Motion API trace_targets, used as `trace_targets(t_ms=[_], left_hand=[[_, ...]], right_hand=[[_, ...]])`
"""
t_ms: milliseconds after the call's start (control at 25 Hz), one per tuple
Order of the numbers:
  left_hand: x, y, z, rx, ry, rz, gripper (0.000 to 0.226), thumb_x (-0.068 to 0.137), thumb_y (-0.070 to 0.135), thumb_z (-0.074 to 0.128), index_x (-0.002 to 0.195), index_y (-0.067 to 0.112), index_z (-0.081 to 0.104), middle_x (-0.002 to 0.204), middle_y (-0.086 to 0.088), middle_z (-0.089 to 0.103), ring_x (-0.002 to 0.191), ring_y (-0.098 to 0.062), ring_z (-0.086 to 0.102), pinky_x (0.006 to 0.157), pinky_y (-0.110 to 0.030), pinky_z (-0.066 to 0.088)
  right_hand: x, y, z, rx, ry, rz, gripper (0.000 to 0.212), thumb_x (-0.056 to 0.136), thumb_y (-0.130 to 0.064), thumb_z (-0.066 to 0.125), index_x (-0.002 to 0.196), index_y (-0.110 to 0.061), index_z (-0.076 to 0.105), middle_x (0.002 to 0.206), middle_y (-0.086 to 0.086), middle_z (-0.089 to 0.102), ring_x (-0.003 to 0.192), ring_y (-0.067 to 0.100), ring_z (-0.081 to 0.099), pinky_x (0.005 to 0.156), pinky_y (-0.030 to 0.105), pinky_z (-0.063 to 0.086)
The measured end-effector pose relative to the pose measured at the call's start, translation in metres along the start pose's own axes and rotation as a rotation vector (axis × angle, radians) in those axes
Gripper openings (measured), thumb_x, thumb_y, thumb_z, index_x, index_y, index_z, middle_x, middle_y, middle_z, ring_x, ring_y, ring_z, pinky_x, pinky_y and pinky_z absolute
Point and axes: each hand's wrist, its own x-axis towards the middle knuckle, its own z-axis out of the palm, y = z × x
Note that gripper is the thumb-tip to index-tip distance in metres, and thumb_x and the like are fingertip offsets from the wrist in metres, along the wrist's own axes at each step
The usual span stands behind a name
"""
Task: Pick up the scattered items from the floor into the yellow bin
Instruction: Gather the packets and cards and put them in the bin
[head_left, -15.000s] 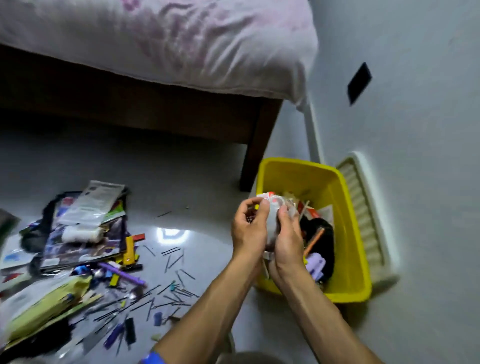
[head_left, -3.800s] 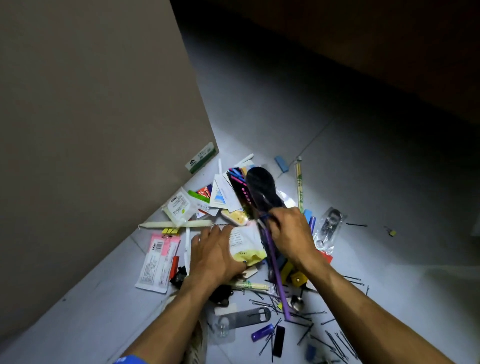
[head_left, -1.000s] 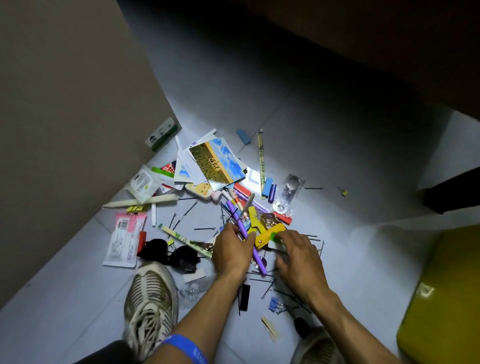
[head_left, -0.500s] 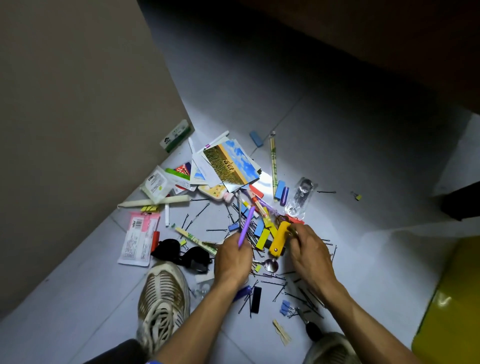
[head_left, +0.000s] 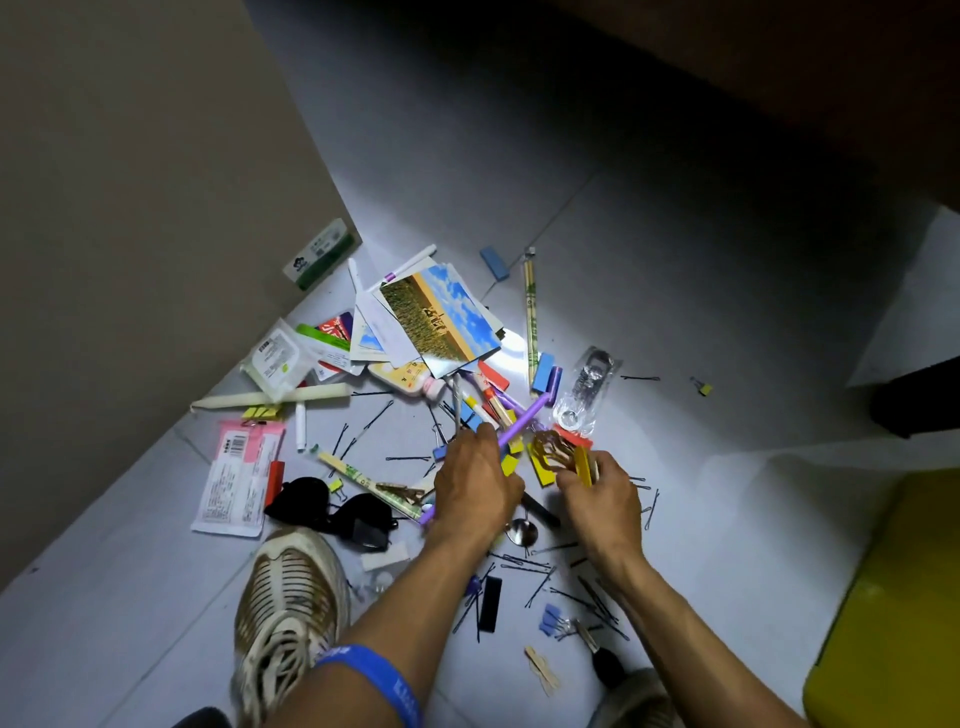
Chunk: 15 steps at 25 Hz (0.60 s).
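Note:
A heap of small items lies on the grey floor in front of me: a landscape postcard (head_left: 441, 317), cards, coloured clips, pens and several black hairpins (head_left: 540, 566). My left hand (head_left: 475, 488) is closed around a long purple pen (head_left: 522, 421), which sticks out up and to the right of the fist. My right hand (head_left: 602, 499) grips a yellow tool (head_left: 583, 465), with brown hair ties (head_left: 550, 447) beside its fingers. The yellow bin (head_left: 893, 613) shows only as one corner at the lower right.
A beige cabinet side (head_left: 130, 208) rises at the left. My shoes (head_left: 288, 608) stand at the near edge of the heap. Black sunglasses (head_left: 332, 512), a pink packet (head_left: 236, 478), a white candle (head_left: 270, 397) and a bagged metal opener (head_left: 589, 387) lie around. A dark bed frame sits at the top right.
My left hand has risen slightly with the purple pen, now tilted more to the right. My right hand has turned the yellow tool upright in its grip. The view shifted slightly.

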Motion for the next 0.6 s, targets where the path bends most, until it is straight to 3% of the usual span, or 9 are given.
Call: trace_targets(t_ms=[120, 240, 320, 440, 600], left_hand=[[-0.002, -0.001, 0.001, 0.028, 0.0, -0.019, 0.036, 0.078, 0.026, 0.069, 0.105, 0.014, 0.05, 0.097, -0.001, 0.048, 0.082, -0.014, 0.044, 0.059, -0.023, 0.032], [-0.005, -0.006, -0.003, -0.044, -0.057, -0.036, 0.022, 0.084, 0.031, 0.061, 0.099, 0.015, 0.053, 0.092, -0.002, 0.054, 0.076, -0.017, 0.053, 0.056, -0.028, 0.041], [-0.007, -0.01, -0.008, -0.245, -0.091, -0.129, 0.021, 0.084, 0.035, 0.061, 0.093, 0.016, 0.056, 0.08, 0.0, 0.059, 0.065, -0.016, 0.057, 0.051, -0.025, 0.04], [-0.013, -0.007, -0.02, -0.754, -0.141, -0.33, 0.014, 0.083, 0.026, 0.063, 0.091, 0.014, 0.061, 0.067, -0.001, 0.063, 0.049, -0.012, 0.057, 0.044, -0.024, 0.042], [-0.028, 0.022, -0.042, -1.112, -0.305, -0.306, 0.006, 0.095, 0.016, 0.058, 0.097, 0.014, 0.064, 0.066, -0.002, 0.069, 0.044, -0.016, 0.058, 0.037, -0.018, 0.038]], right_hand=[[-0.001, -0.002, -0.01, 0.292, -0.129, 0.121, 0.008, 0.087, -0.013, 0.057, 0.085, -0.019, 0.062, 0.061, 0.002, 0.06, 0.055, 0.021, 0.053, 0.054, 0.029, 0.044], [-0.002, -0.015, -0.017, 0.671, -0.309, 0.241, 0.013, 0.09, -0.016, 0.062, 0.088, -0.004, 0.064, 0.059, 0.011, 0.058, 0.05, 0.024, 0.052, 0.049, 0.031, 0.047], [-0.001, -0.019, -0.021, 0.856, -0.434, 0.308, 0.018, 0.089, -0.017, 0.064, 0.095, 0.0, 0.068, 0.071, 0.013, 0.064, 0.053, 0.024, 0.057, 0.05, 0.032, 0.05], [-0.005, -0.024, -0.023, 1.003, -0.548, 0.348, 0.035, 0.082, -0.004, 0.066, 0.117, 0.0, 0.063, 0.089, 0.015, 0.067, 0.062, 0.025, 0.062, 0.056, 0.034, 0.052], [-0.024, -0.039, -0.037, 0.932, -0.46, 0.277, 0.027, 0.078, -0.019, 0.071, 0.099, -0.001, 0.068, 0.079, 0.014, 0.07, 0.054, 0.023, 0.06, 0.062, 0.036, 0.055]])
